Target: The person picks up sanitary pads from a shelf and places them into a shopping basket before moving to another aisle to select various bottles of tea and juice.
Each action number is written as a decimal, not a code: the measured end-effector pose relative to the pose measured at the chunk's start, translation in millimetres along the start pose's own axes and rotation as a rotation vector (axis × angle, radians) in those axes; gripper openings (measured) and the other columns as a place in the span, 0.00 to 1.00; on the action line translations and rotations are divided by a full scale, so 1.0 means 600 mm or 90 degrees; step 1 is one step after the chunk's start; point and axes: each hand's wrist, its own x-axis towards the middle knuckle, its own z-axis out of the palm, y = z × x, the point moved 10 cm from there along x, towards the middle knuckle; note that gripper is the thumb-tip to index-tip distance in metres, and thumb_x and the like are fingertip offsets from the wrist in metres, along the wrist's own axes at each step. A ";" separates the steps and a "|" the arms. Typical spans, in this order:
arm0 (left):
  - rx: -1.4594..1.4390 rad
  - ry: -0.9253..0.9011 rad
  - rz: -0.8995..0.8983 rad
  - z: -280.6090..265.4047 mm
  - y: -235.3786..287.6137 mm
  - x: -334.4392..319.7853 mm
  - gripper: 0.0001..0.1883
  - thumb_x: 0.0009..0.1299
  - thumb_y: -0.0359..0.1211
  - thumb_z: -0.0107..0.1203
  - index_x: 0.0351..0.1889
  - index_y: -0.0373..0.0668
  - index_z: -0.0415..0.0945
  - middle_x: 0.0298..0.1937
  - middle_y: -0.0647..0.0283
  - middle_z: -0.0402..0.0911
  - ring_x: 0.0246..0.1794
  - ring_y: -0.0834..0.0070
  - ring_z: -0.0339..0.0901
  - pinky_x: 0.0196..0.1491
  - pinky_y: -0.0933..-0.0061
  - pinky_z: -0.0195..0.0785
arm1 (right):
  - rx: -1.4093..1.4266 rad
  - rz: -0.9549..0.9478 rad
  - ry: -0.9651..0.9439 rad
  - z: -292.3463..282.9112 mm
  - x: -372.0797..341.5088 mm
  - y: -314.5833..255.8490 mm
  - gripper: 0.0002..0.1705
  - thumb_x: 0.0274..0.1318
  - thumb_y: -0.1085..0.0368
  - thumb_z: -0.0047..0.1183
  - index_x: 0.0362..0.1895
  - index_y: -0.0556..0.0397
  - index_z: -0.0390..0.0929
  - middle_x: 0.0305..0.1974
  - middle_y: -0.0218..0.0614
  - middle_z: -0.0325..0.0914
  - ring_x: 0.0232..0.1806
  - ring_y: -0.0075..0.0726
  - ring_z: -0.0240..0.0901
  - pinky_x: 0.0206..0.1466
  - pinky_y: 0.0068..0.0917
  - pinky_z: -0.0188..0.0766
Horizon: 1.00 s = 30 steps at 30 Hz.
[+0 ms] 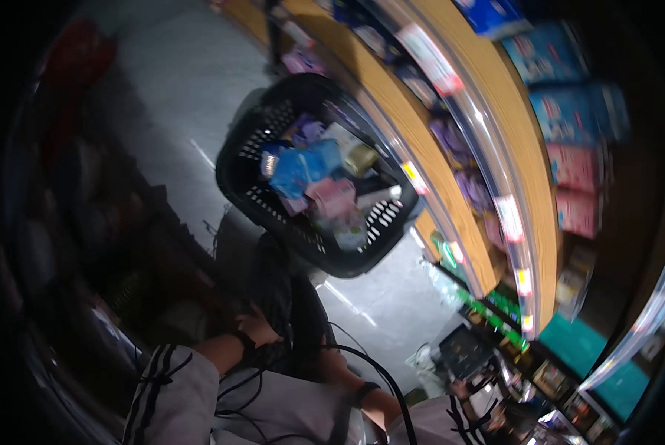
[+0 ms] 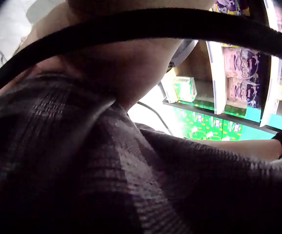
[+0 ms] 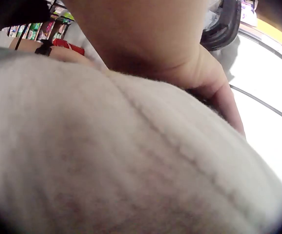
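Observation:
In the head view my left hand [image 1: 260,326] lies against dark fabric [image 1: 303,308] at my legs, with a dark band at its wrist. My right hand [image 1: 335,365] is blurred on the other side of that fabric. Both hands have their fingertips largely hidden. Dark plaid cloth [image 2: 82,146] fills the left wrist view below the hand. In the right wrist view one finger [image 3: 231,109] reaches down past pale cloth [image 3: 106,146]. Beyond both hands is a black shopping basket [image 1: 232,170] holding a blue pack [image 1: 303,169], a pink pack [image 1: 332,199] and other packages.
Wooden shelves [image 1: 525,148] with price tags curve along the right, carrying blue packs [image 1: 562,111] and pink packs [image 1: 574,167]. Green boxes [image 2: 211,124] stand low on a shelf. A black cable [image 1: 381,367] loops near my right arm. Grey floor [image 1: 169,81] extends left of the basket.

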 end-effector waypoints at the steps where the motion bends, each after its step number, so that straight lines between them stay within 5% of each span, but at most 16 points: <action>1: -0.003 -0.011 -0.009 -0.013 -0.014 -0.006 0.66 0.47 0.58 0.61 0.65 0.27 0.24 0.63 0.33 0.49 0.62 0.37 0.51 0.64 0.56 0.47 | -0.013 0.009 -0.003 -0.012 0.002 -0.012 0.44 0.55 0.48 0.44 0.69 0.43 0.35 0.55 0.69 0.56 0.47 0.61 0.70 0.42 0.46 0.72; 6: -0.131 0.047 0.116 -0.065 -0.027 -0.001 0.66 0.48 0.61 0.59 0.64 0.23 0.25 0.63 0.33 0.52 0.62 0.41 0.54 0.64 0.61 0.47 | -0.177 -0.068 -0.048 -0.004 0.051 -0.041 0.45 0.54 0.48 0.44 0.68 0.51 0.36 0.48 0.67 0.64 0.43 0.59 0.72 0.38 0.44 0.72; 7: -0.133 0.037 0.140 -0.082 -0.026 -0.014 0.66 0.47 0.61 0.58 0.63 0.23 0.26 0.63 0.33 0.52 0.62 0.42 0.55 0.64 0.63 0.48 | -0.156 -0.110 -0.017 -0.016 0.051 -0.053 0.39 0.55 0.51 0.44 0.65 0.56 0.47 0.42 0.65 0.67 0.43 0.57 0.72 0.37 0.42 0.72; 8: -0.137 0.026 0.160 -0.089 -0.036 -0.021 0.66 0.47 0.62 0.58 0.63 0.22 0.26 0.62 0.33 0.53 0.62 0.43 0.56 0.64 0.64 0.48 | -0.221 -0.178 -0.028 0.020 0.056 -0.054 0.39 0.54 0.53 0.45 0.66 0.55 0.45 0.44 0.67 0.66 0.39 0.57 0.73 0.34 0.41 0.73; 10: -0.060 0.167 0.215 -0.057 -0.047 0.048 0.67 0.48 0.64 0.56 0.61 0.18 0.26 0.58 0.30 0.58 0.56 0.43 0.63 0.60 0.62 0.55 | -0.202 -0.164 -0.047 -0.002 0.061 -0.059 0.36 0.55 0.54 0.44 0.64 0.55 0.49 0.43 0.63 0.67 0.37 0.53 0.73 0.31 0.40 0.72; 12: -0.052 0.062 0.179 -0.093 -0.045 0.007 0.68 0.47 0.64 0.58 0.62 0.19 0.27 0.53 0.27 0.62 0.51 0.42 0.68 0.56 0.60 0.60 | -0.179 -0.125 -0.074 -0.027 0.067 -0.059 0.32 0.56 0.55 0.43 0.62 0.55 0.52 0.42 0.59 0.68 0.34 0.50 0.73 0.29 0.38 0.71; 20: -0.193 0.113 0.185 -0.119 -0.054 0.029 0.65 0.45 0.62 0.60 0.62 0.20 0.35 0.49 0.29 0.66 0.47 0.42 0.71 0.54 0.59 0.63 | -0.097 -0.078 -0.175 -0.179 0.100 -0.069 0.21 0.58 0.61 0.38 0.54 0.56 0.64 0.37 0.45 0.73 0.24 0.37 0.73 0.19 0.32 0.68; 22: -0.173 0.177 0.185 -0.117 -0.057 0.028 0.65 0.45 0.62 0.60 0.62 0.20 0.34 0.49 0.30 0.67 0.46 0.41 0.71 0.53 0.59 0.64 | 0.084 -0.036 -0.167 -0.267 0.132 -0.072 0.19 0.59 0.62 0.36 0.52 0.56 0.67 0.36 0.41 0.75 0.21 0.34 0.73 0.17 0.30 0.67; 23: -0.143 0.179 0.190 -0.119 -0.056 0.026 0.65 0.47 0.63 0.58 0.62 0.20 0.34 0.48 0.31 0.68 0.46 0.41 0.71 0.53 0.59 0.64 | 0.246 -0.011 -0.126 -0.334 0.153 -0.078 0.19 0.59 0.62 0.36 0.51 0.56 0.69 0.36 0.39 0.75 0.20 0.32 0.73 0.16 0.30 0.67; 24: -0.145 0.121 0.197 -0.111 -0.054 0.027 0.64 0.48 0.63 0.57 0.62 0.19 0.33 0.48 0.31 0.68 0.46 0.41 0.71 0.53 0.59 0.63 | 0.537 -0.020 -0.019 -0.410 0.188 -0.067 0.16 0.56 0.66 0.41 0.48 0.57 0.70 0.20 0.36 0.72 0.13 0.30 0.67 0.12 0.25 0.62; 25: -0.147 0.065 0.206 -0.123 -0.053 0.014 0.64 0.49 0.63 0.56 0.62 0.19 0.33 0.48 0.30 0.67 0.47 0.41 0.70 0.54 0.59 0.63 | 0.532 -0.136 0.114 -0.529 0.193 -0.100 0.15 0.55 0.66 0.42 0.46 0.58 0.70 0.22 0.39 0.73 0.17 0.33 0.69 0.17 0.27 0.63; 27: -0.139 0.021 0.217 -0.123 -0.052 0.002 0.63 0.51 0.64 0.54 0.62 0.19 0.33 0.48 0.30 0.67 0.48 0.42 0.70 0.54 0.59 0.62 | 0.136 -0.426 0.535 -0.762 0.122 -0.181 0.13 0.54 0.66 0.43 0.43 0.60 0.71 0.26 0.44 0.74 0.25 0.39 0.72 0.26 0.31 0.67; 28: -0.126 0.034 0.221 -0.125 -0.055 0.004 0.62 0.52 0.64 0.53 0.62 0.18 0.33 0.48 0.30 0.67 0.48 0.43 0.70 0.54 0.59 0.62 | -0.112 -0.606 0.846 -0.830 0.043 -0.217 0.13 0.54 0.67 0.44 0.41 0.60 0.71 0.28 0.46 0.75 0.29 0.42 0.73 0.31 0.33 0.69; 29: -0.112 0.047 0.227 -0.128 -0.056 0.005 0.62 0.53 0.64 0.52 0.62 0.18 0.33 0.48 0.30 0.68 0.48 0.43 0.70 0.54 0.59 0.62 | 0.334 -0.296 0.649 -0.923 0.048 -0.211 0.14 0.50 0.67 0.47 0.41 0.61 0.70 0.33 0.49 0.74 0.33 0.51 0.71 0.38 0.34 0.67; 30: -0.101 0.044 0.220 -0.124 -0.057 0.006 0.61 0.53 0.64 0.52 0.62 0.19 0.33 0.48 0.30 0.68 0.48 0.44 0.70 0.54 0.60 0.62 | 0.118 -0.288 0.869 -0.983 -0.029 -0.255 0.17 0.48 0.67 0.49 0.43 0.64 0.69 0.39 0.50 0.72 0.41 0.52 0.68 0.46 0.35 0.64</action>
